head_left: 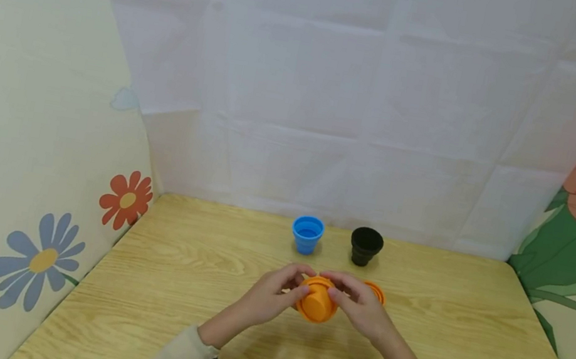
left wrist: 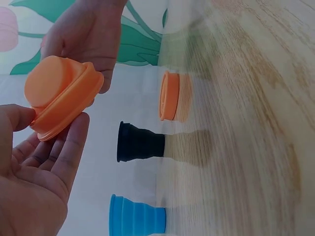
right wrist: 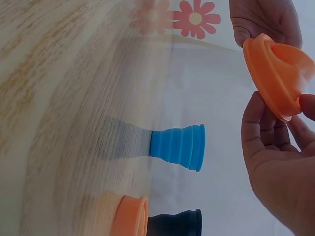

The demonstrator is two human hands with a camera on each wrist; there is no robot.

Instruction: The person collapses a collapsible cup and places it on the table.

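Observation:
Both hands hold an orange collapsible silicone cup point(head_left: 317, 306) up off the table, its base turned toward the head camera. My left hand point(head_left: 271, 291) grips the left side of its rim, thumb on the near side and fingers behind. On the right side, my right hand point(head_left: 364, 312) pinches it the same way. The wall looks partly folded and bulges unevenly in the left wrist view, where the round base point(left wrist: 47, 81) shows. Beyond the hands stand a blue collapsible cup point(head_left: 307, 237) and a black one point(head_left: 365, 247), both upright and unfolded.
A low orange ring-shaped piece point(left wrist: 170, 96) lies on the wooden table point(head_left: 159, 298), partly hidden behind my right hand in the head view. White cloth point(head_left: 304, 80) hangs along the table's back edge. Flower-printed panels point(head_left: 42, 259) flank both sides.

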